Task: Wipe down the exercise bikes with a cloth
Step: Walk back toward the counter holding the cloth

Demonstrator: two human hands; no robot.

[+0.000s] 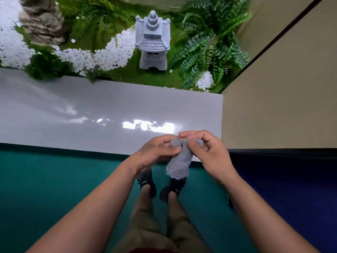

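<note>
Both hands are raised in front of the body, and between them hangs one cloth [179, 161], pale grey-blue and fluffy. The left hand [156, 152] has its fingers curled in, with the thumb and fingertips pinching the cloth's bunched upper end. The right hand [207, 150] also pinches that upper end between thumb and bent fingers, so the two hands almost touch at the top of the cloth. The rest of the cloth dangles straight down from the grip, its lower edge hanging in front of the person's feet.

Below the hands are two dark shoes [145, 181], one beside the other, standing on a green floor [54, 189]. To the right of the feet the floor turns dark blue [291, 189].

Just ahead of the feet runs one glossy white ledge [91, 110], showing bright reflections. Behind it lies a decorative garden bed with one grey stone lantern [153, 41] shaped like a small pagoda, standing upright on green moss. A curving band of white pebbles [102, 53] passes to its left, and a small separate heap of white pebbles sits on the right under the ferns [209, 50]. One layered brown rock [42, 21] stands at the upper left. A beige wall [282, 88] closes the right side.

No exercise bike is in view.
</note>
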